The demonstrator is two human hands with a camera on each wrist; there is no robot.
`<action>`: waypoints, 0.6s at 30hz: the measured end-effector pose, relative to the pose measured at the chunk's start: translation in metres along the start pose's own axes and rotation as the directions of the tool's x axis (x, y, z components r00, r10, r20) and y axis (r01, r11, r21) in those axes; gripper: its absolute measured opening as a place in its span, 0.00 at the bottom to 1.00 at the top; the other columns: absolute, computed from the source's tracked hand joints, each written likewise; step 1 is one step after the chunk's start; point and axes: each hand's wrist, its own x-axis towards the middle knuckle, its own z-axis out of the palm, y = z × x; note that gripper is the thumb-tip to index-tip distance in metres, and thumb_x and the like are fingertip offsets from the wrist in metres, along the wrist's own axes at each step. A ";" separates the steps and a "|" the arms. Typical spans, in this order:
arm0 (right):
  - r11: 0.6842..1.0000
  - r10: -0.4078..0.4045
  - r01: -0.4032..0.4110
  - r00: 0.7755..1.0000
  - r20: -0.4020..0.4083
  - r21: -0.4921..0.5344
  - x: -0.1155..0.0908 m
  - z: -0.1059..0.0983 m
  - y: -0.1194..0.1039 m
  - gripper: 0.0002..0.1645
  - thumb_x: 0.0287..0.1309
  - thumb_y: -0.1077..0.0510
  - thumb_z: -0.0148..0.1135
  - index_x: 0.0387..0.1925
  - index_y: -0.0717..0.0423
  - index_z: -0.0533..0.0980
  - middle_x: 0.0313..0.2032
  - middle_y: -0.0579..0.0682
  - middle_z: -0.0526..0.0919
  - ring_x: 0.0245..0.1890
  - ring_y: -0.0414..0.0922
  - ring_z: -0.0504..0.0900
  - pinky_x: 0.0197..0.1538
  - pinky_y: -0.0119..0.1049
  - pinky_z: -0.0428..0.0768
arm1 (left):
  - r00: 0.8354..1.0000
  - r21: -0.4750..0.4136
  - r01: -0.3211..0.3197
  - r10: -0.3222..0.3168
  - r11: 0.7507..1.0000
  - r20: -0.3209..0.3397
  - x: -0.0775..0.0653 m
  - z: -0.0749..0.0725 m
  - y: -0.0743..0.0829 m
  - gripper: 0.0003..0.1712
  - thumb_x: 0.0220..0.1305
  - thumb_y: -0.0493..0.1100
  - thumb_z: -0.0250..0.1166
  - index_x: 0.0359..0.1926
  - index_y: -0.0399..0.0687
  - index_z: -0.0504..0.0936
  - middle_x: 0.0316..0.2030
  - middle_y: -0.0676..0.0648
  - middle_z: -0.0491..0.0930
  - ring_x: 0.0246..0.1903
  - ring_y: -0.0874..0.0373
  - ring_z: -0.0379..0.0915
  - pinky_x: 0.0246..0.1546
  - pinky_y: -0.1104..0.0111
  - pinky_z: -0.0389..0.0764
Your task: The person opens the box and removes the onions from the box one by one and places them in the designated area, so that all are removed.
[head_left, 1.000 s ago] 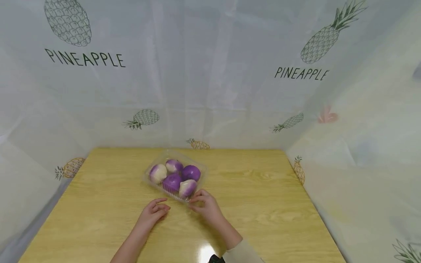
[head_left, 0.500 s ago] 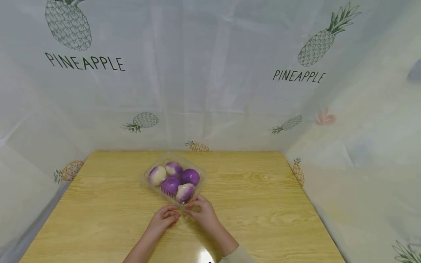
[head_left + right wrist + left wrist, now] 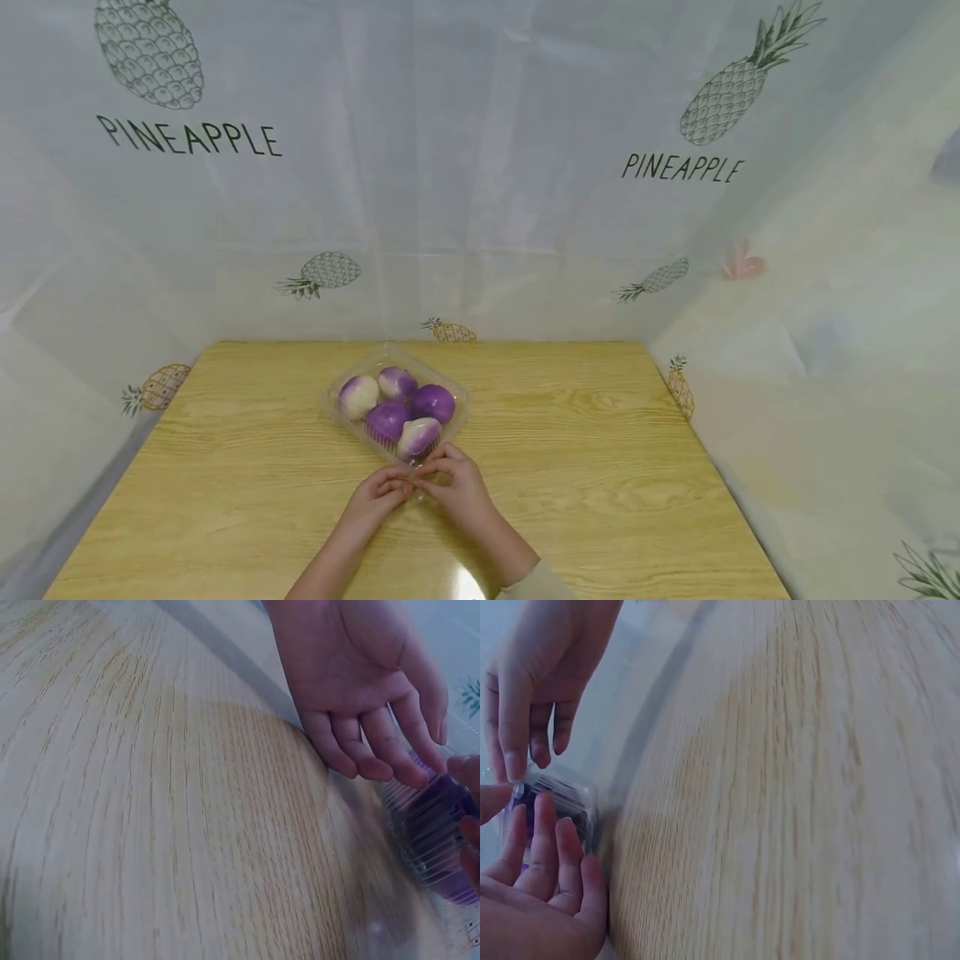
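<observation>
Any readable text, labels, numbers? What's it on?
"PINEAPPLE": pale sheet behind the table, under the upper-left pineapple drawing.
"PINEAPPLE": same sheet, under the upper-right pineapple drawing.
No other text readable, including on the clear plastic container or wood-grain table.

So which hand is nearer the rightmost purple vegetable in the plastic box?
Right. The right hand is in front of that vegetable; the left hand farther, front-left. Both are at the near corner of the plastic box.
</observation>
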 end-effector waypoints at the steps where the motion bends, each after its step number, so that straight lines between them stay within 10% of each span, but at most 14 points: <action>1: 1.000 0.000 0.000 1.000 -0.007 -0.006 0.000 0.000 -0.001 0.08 0.51 0.64 0.73 0.35 0.55 0.85 0.38 0.40 0.77 0.44 0.36 0.75 0.52 0.33 0.78 | 1.000 -0.008 -0.005 0.005 1.000 0.004 0.000 0.000 0.000 0.20 0.66 0.34 0.62 0.55 0.26 0.72 0.40 0.41 0.81 0.43 0.53 0.77 0.44 0.73 0.79; 18: 0.990 -0.101 0.099 0.995 -0.012 -0.101 0.002 -0.013 -0.007 0.05 0.50 0.55 0.74 0.30 0.51 0.87 0.36 0.36 0.80 0.44 0.37 0.71 0.49 0.31 0.74 | 0.996 -0.129 -0.010 -0.002 0.992 -0.091 0.002 0.012 0.002 0.10 0.65 0.36 0.65 0.41 0.33 0.76 0.39 0.43 0.83 0.41 0.54 0.79 0.48 0.67 0.79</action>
